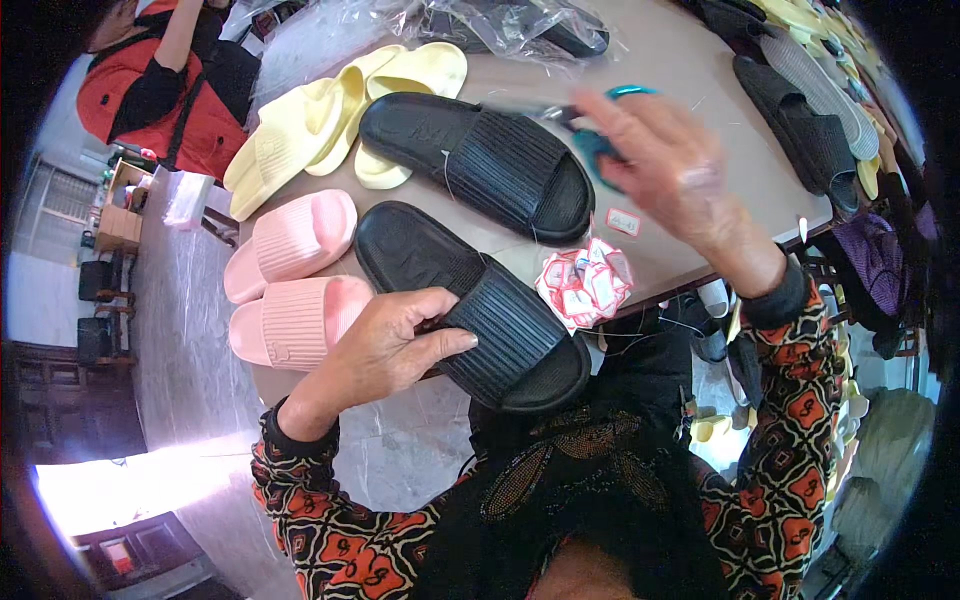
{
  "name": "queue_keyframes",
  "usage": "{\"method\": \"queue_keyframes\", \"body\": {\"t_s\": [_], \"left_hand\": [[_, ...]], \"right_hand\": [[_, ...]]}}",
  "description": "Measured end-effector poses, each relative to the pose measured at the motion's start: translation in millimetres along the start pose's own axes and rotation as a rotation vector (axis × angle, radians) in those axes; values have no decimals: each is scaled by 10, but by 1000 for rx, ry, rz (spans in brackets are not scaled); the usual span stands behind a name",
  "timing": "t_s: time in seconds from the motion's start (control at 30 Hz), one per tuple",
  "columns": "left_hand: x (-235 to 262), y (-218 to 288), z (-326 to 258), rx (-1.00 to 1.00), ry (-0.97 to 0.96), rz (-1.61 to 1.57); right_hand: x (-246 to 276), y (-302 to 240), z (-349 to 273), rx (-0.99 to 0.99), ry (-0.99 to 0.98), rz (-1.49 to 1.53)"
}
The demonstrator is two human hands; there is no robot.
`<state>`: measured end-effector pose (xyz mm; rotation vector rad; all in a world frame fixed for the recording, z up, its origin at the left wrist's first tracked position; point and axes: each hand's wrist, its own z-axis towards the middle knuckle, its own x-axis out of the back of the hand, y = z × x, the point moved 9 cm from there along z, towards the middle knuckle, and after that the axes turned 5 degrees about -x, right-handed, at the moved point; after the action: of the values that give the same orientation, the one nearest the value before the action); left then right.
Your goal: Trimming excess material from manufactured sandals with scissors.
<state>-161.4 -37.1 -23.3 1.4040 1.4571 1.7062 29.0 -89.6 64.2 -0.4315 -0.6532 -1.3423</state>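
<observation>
Left hand (395, 345) grips black slipper (470, 305); right hand (665, 165) seemingly holds scissors (605, 125)

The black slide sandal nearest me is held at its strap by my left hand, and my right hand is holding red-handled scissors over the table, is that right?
Not quite. The head view shows the scissors in the right hand have teal handles, not red. The rest stands: the left hand grips the near black slide sandal at its strap, and the right hand is over the table.
</observation>
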Motion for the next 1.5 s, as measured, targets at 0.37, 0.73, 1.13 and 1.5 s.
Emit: {"method": "queue_keyframes", "body": {"t_s": [0.37,0.73,1.13,1.5], "left_hand": [[-16,-26,43,69,25,-42],[-78,-37,20,46,24,-141],[696,613,-323,-411,632,-221],[925,354,491,-507,668,-901]], "right_hand": [[21,-487,-205,428,79,-376],[-284,-657,-56,531,95,-238],[107,632,-581,-572,68,412],[-19,689,-979,-977,149,1367]]}}
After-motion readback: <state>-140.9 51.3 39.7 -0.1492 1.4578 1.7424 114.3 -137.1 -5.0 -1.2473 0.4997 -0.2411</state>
